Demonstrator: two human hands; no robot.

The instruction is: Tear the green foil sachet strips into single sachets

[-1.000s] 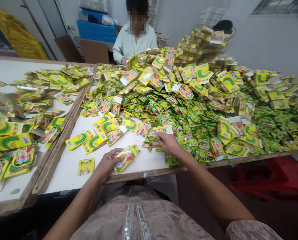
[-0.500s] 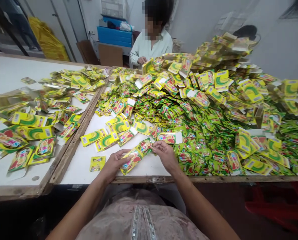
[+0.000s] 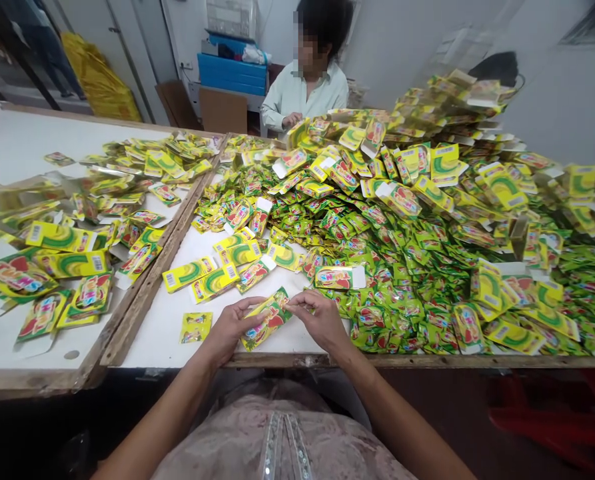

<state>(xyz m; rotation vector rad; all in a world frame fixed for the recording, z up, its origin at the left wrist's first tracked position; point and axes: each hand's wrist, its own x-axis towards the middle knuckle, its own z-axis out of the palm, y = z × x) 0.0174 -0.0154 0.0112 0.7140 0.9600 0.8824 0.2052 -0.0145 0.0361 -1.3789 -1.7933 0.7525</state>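
Observation:
My left hand (image 3: 230, 328) is curled round a small yellow-green carton (image 3: 267, 320) with red print, held just above the table's near edge. My right hand (image 3: 317, 319) pinches the carton's far end, fingers closed on it. A single small sachet (image 3: 196, 327) lies flat to the left of my left hand. A closed carton (image 3: 340, 277) rests just beyond my right hand, at the foot of a large heap of green sachets (image 3: 402, 267) and flat yellow cartons.
The white table (image 3: 152, 333) has a wooden rim. A second table (image 3: 7, 147) on the left carries several flat cartons. A person in a pale shirt (image 3: 304, 93) sits at the far side. Blue crates and cardboard stand behind.
My right hand left the sachet heap and came to the carton in my left hand, now gripping its far end. The view shifted right.

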